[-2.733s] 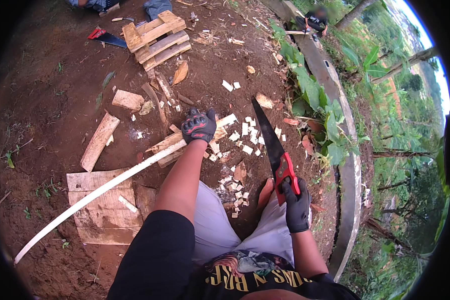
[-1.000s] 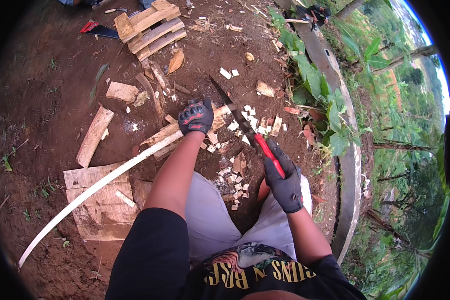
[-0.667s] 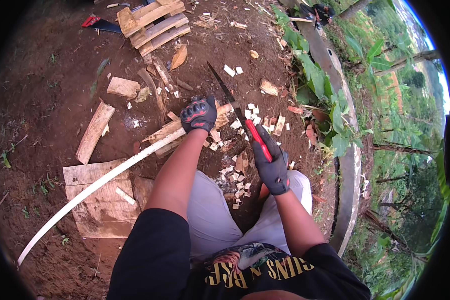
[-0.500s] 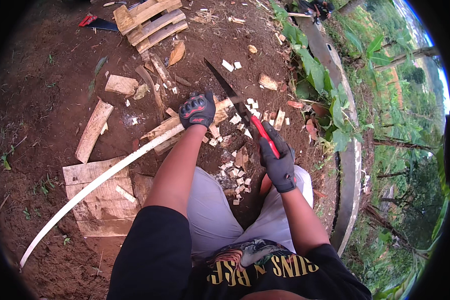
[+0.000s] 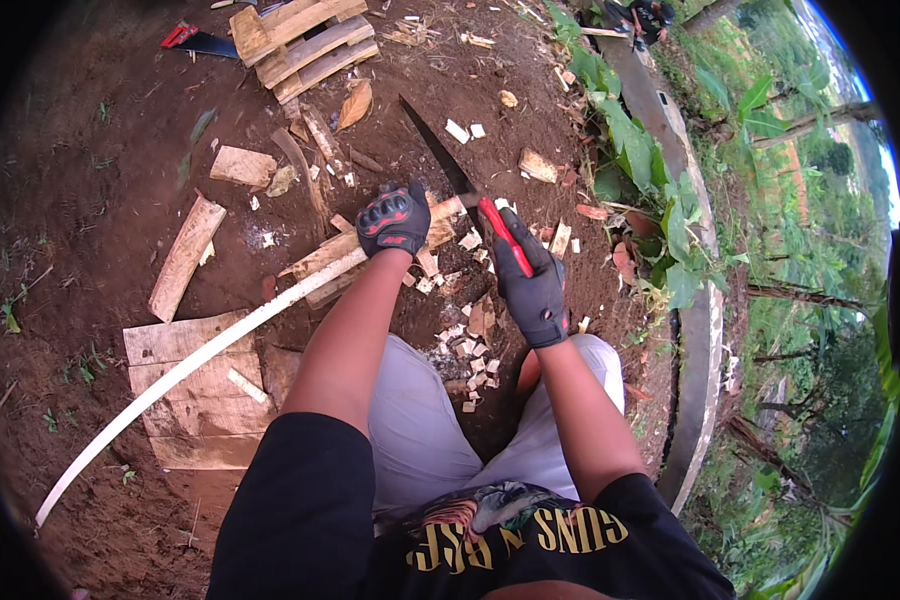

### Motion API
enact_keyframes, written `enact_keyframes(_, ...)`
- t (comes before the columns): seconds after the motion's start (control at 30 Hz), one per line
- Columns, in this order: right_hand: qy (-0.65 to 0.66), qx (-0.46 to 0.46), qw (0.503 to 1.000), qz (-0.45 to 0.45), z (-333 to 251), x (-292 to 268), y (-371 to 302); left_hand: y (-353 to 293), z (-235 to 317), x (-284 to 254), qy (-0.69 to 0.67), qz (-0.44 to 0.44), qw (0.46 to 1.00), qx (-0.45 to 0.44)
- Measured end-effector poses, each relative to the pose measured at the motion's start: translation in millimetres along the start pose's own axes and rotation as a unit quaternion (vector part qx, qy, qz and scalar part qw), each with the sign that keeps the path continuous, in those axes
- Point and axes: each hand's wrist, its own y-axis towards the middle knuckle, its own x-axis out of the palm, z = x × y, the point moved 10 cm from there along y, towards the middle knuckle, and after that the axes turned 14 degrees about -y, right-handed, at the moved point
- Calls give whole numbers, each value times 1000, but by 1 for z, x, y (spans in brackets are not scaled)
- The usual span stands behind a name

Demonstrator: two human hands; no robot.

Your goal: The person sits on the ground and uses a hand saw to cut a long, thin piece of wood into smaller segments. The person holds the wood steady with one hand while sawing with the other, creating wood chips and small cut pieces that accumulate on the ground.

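My left hand (image 5: 394, 220), in a black glove with red trim, is closed over a long pale wooden strip (image 5: 230, 334) and presses it onto wood pieces (image 5: 322, 262) on the ground. The strip's far end runs off to the lower left. In my right hand (image 5: 533, 290), also gloved, is the red handle of a hand saw (image 5: 438, 150). Its dark blade crosses the strip's short end, just right of my left hand, and points up and left. Small cut wood blocks (image 5: 470, 352) lie scattered below the blade.
A stack of wooden slats (image 5: 310, 50) stands at the far side, with a second red-handled saw (image 5: 198, 40) beside it. Boards (image 5: 192, 390) lie at the left, near a split log piece (image 5: 187, 257). A concrete kerb (image 5: 698, 370) edges plants at the right. Another person (image 5: 642, 18) is at the top right.
My right hand has pushed the saw forward and to the left, so its handle is now close to the strip. My left hand stays on the strip.
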Motion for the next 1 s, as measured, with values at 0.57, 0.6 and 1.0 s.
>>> enact_keyframes(0.57,12,57,998,-32,23,1,-6,5,0,-2,-21,-25,998,-46)
enact_keyframes(0.6,0,44,999,-22,23,-7,-18,4,1,-2,-18,-21,999,-37)
enact_keyframes(1.0,-78,24,995,-58,3,-55,-71,1,-4,-8,1,0,1000,-6)
